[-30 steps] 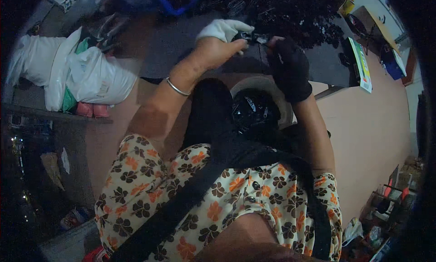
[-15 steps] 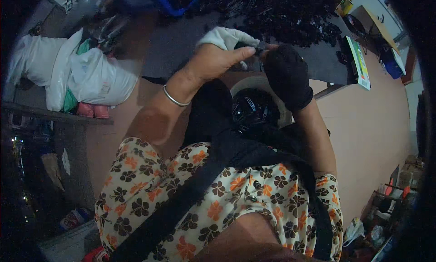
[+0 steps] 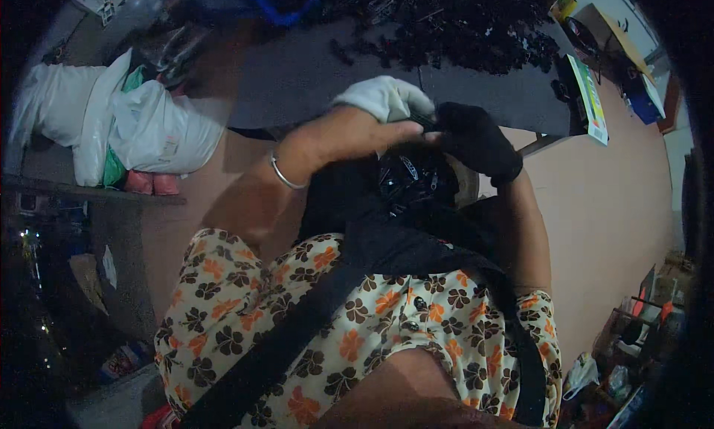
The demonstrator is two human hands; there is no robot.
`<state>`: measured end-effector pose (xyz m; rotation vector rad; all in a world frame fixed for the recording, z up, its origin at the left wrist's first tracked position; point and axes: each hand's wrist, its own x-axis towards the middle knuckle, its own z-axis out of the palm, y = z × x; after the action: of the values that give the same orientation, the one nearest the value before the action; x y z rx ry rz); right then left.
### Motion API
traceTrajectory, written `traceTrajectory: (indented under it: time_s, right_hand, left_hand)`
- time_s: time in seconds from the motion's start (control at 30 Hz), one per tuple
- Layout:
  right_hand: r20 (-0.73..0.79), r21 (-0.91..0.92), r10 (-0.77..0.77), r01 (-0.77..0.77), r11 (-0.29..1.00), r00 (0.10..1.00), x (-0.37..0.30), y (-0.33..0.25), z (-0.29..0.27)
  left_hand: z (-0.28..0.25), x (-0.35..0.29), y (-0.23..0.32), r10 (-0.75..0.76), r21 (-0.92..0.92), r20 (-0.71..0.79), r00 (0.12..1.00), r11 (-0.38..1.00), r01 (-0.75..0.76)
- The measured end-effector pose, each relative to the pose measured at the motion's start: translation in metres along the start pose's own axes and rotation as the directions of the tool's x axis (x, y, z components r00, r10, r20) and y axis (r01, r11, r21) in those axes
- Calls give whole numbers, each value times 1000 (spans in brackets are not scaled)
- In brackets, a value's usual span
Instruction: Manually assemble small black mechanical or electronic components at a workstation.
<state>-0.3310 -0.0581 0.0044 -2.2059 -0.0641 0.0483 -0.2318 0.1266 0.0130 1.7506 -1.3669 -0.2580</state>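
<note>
My left hand (image 3: 383, 115), partly covered by a white glove with the thumb bare, is closed on a small dark piece (image 3: 425, 121). My right hand (image 3: 480, 141), in a black glove, meets it at the piece's right side with its fingers curled in. The piece is mostly hidden by the fingers, and its kind cannot be made out. Just below both hands, a round pale-rimmed container between my legs holds several shiny black parts (image 3: 409, 178). A dark apron (image 3: 401, 247) lies over my lap.
Beyond my hands, a dark grey table (image 3: 297, 76) bears a heap of small black parts (image 3: 476, 39) and a blue-rimmed bin (image 3: 290, 16). White bags (image 3: 167, 128) sit on a shelf at left. A green-and-white box (image 3: 587, 102) stands at the table's right edge.
Both hands have come down toward my lap, closer to the container of black parts, with the small dark piece between them. My left wrist has turned a little.
</note>
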Motion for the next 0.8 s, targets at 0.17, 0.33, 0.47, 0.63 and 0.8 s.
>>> traceTrajectory:
  time_s: [0.17, 0.33, 0.47, 0.63, 0.8]
  right_hand:
    - [-171, -641, -263, 95, 762, 949, 24, 41, -14]
    - [-394, -707, -241, -125, 696, 887, 59, 17, -7]
    - [-356, -755, -435, 19, 655, 827, 67, 16, -5]
    - [-350, -744, -339, -39, 667, 873, 80, 42, -3]
    - [-406, -692, -420, 27, 721, 812, 79, 18, -3]
  left_hand:
    - [-39, 44, -49, -57, 515, -195, 979, 843, 152]
    - [-49, 86, -89, -181, 704, -303, 936, 620, 347]
    - [-47, 105, -117, -192, 762, -355, 915, 508, 402]
    - [-53, 86, -118, -37, 641, -360, 932, 716, 276]
    - [-63, 54, -100, -15, 556, -352, 936, 801, 222]
